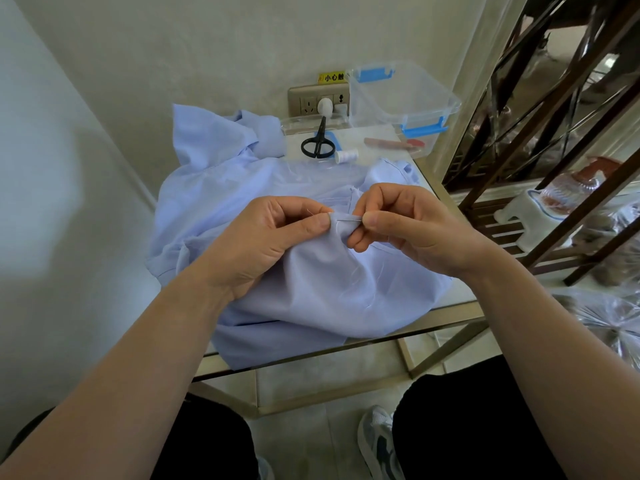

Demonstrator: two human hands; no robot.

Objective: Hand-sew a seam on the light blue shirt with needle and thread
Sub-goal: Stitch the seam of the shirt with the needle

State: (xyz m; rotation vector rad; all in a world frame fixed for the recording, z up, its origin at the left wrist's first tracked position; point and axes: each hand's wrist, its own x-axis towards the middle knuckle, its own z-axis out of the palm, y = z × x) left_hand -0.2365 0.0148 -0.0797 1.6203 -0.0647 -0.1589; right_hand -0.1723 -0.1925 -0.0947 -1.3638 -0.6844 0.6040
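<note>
Left hand [277,233] pinches a raised fold of the light blue shirt [311,285] between thumb and forefinger; a short thread tail shows beside those fingertips. Needle [349,220] lies roughly level, tip in the fold, its other end pinched by right hand [408,226]. Shirt is heaped on the counter [459,294], draping over the near edge. At the back: black scissors [319,137], white thread spool [347,155], clear plastic box [405,95]. Likely mid-stitch, sewing under way. Finished stitches are too small to make out, so seam progress is unclear. Probably left: pull through, more stitches, knot, cut.
</note>
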